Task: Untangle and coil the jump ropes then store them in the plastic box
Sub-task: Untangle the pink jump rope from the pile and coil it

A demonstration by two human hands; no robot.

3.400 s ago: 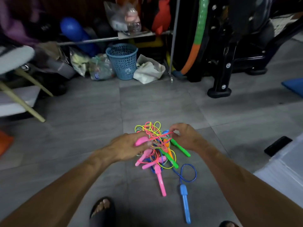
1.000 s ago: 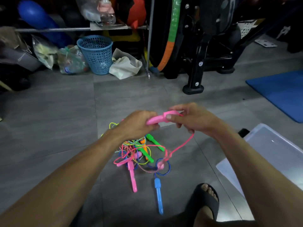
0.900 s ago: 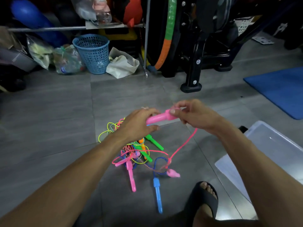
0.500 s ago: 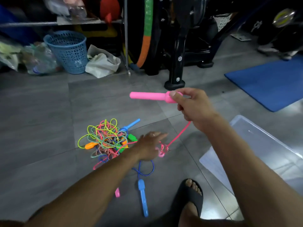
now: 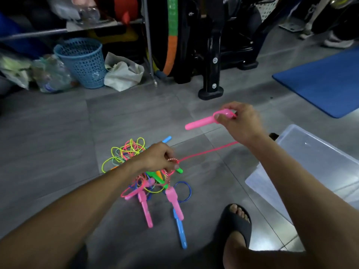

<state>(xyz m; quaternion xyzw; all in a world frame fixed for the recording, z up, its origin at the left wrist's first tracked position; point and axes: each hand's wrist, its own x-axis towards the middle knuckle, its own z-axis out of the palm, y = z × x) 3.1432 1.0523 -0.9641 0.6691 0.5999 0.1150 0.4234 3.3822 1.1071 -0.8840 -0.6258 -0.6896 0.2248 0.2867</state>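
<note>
1. A person looks down at a grey tiled floor (image 5: 58, 133) with both bare arms reaching forward.
2. The right hand (image 5: 240, 123) is raised above the floor, its thumb and fingers curled round the thick end of a pink handle (image 5: 200, 122), which points left and slightly down.
3. A pink cord (image 5: 207, 151) runs taut from below the right hand down and left to the left hand (image 5: 157, 159).
4. The left hand hovers just above the pile, its fingertips pinching the pink cord together with a striped red-and-white cord (image 5: 168, 176).
5. The striped cord drops from that pinch to a second pink handle (image 5: 174, 202), which hangs or rests at the near edge of the pile; which one cannot be told.
6. The tangle of jump ropes (image 5: 128, 154) lies on the floor under and beyond the left hand: yellow-green, pink and blue loops, with green, orange, pink and blue handles poking out.
7. A blue handle (image 5: 180, 232) lies nearest the viewer.
8. The clear plastic box (image 5: 318, 160) sits on the floor to the right, apart from the pile.
9. A foot in a black sandal (image 5: 236, 226) stands between pile and box.
10. Further back are a blue mesh basket (image 5: 81, 61) and a blue mat (image 5: 322, 80).
</note>
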